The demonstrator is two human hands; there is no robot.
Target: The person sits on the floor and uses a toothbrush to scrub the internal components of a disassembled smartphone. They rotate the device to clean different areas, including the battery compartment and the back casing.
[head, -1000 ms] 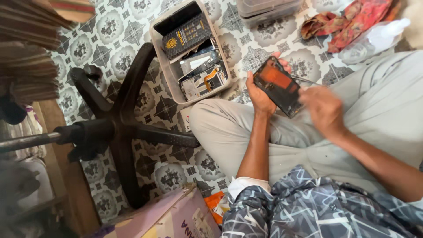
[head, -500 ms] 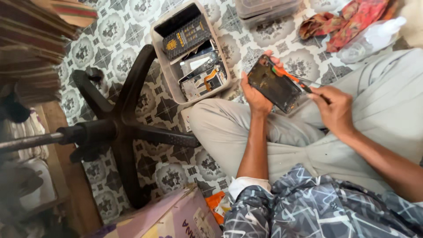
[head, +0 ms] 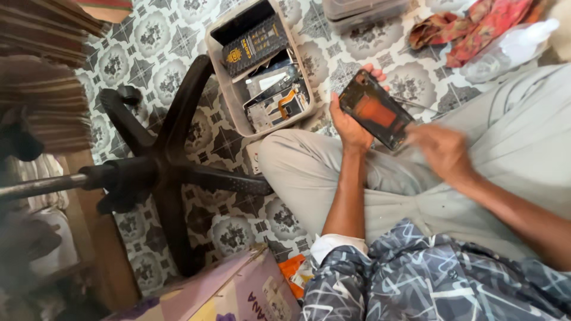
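Left hand (head: pixel 350 126) grasps opened phone (head: pixel 376 110), fingers wrapped around its edges. Right hand (head: pixel 443 151) touches the phone's near right corner; blurred, grip can't be told. Parts tray (head: pixel 221 89) far left.

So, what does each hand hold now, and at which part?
The left hand holds the opened phone by its long edges, at the lower end. The right hand is at the phone's corner; its grip is too blurred to tell.

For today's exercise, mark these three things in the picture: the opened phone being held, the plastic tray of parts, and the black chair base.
opened phone (head: pixel 376 111), head view, orange middle.
plastic tray (head: pixel 231 109), head view, left wall.
chair base (head: pixel 156 169), head view, central hub.
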